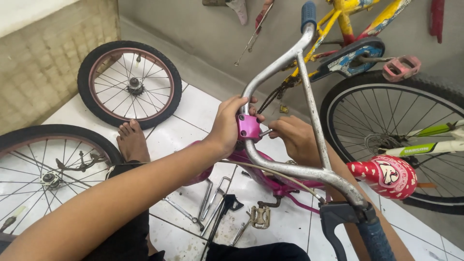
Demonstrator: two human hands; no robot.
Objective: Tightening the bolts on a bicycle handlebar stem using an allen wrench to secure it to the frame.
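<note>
The pink stem clamp (248, 127) sits mid-frame on the silver handlebar (309, 104), right between both hands. The left hand (227, 124) wraps over the clamp and bar from the left, fingers curled across the top, thumb side toward the camera. The right hand (296, 137) is just beside the clamp on its right, fingers bunched around a small metal tool (265, 131) whose tip meets the clamp's side — pinched shut on it.

The tool is mostly hidden inside the right hand; only a short silver stub shows, so its kind cannot be told. The right forearm passes behind the bar and a red bell (385, 176). The pink frame (263, 174) below is partly covered by the left arm.

The left forearm runs from the lower left corner up to the clamp, wrist slightly bent. The right wrist angles down toward the lower right.

A bare foot (131, 141) rests on the tiled floor (193, 108) near 2 loose wheels (129, 83) — 1 cut off at the left edge. Wrenches (212, 198) and a pedal (260, 216) lie below the frame.
</note>
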